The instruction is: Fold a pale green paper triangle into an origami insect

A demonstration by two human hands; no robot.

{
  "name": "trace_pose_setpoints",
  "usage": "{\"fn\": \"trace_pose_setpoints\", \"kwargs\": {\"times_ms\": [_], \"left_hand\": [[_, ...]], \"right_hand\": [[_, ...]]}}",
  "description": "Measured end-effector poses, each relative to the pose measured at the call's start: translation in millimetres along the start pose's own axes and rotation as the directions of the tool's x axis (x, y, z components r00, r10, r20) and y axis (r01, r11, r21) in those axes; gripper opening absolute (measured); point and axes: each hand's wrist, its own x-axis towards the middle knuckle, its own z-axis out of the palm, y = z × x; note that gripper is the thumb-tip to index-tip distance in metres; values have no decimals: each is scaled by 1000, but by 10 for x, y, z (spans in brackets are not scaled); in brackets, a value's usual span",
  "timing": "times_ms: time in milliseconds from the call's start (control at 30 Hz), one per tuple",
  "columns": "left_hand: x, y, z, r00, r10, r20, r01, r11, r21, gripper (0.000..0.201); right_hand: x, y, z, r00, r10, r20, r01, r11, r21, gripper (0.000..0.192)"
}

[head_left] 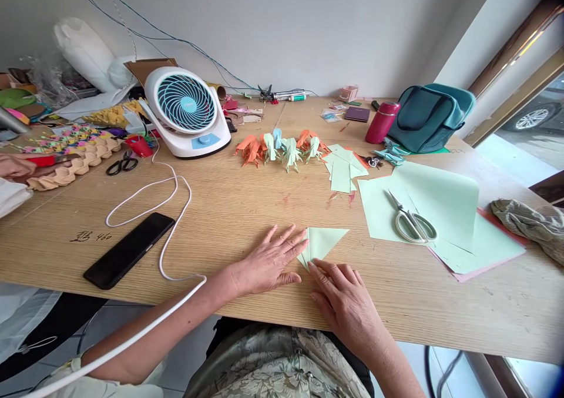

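Note:
A folded pale green sheet of paper [325, 241] lies flat on the table near its front edge, shaped like a triangle pointing down towards me. My left hand [275, 260] rests palm down with fingers spread, its fingertips on the paper's left side. With its index fingertip at the paper's lower corner, my right hand [343, 292] lies on the table, fingers loosely stretched and holding nothing. Beyond the paper stand several folded paper figures in orange [250, 149], light green [291, 152] and blue. Cut green paper strips [341, 171] are stacked beside them.
To the right, white-handled scissors [414, 224] lie on large green sheets [379, 201]. A red bottle [382, 123] and a teal bag [429, 119] stand behind. On the left are a phone [128, 250], a white cable [190, 195], a fan [187, 113] and black scissors [122, 163].

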Motion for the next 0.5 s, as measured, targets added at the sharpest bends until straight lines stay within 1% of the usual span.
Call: {"fn": "trace_pose_setpoints", "kwargs": {"times_ms": [133, 333, 500], "left_hand": [[-6, -3, -2, 1000, -3, -7, 3, 1000, -7, 82], [3, -6, -2, 1000, -19, 7, 19, 1000, -13, 82], [79, 65, -64, 997, -70, -13, 70, 997, -37, 80]], "right_hand": [[5, -3, 0, 1000, 12, 14, -12, 1000, 8, 44], [14, -13, -20, 1000, 15, -1, -15, 999, 29, 40], [19, -7, -11, 1000, 5, -5, -5, 1000, 21, 38]]}}
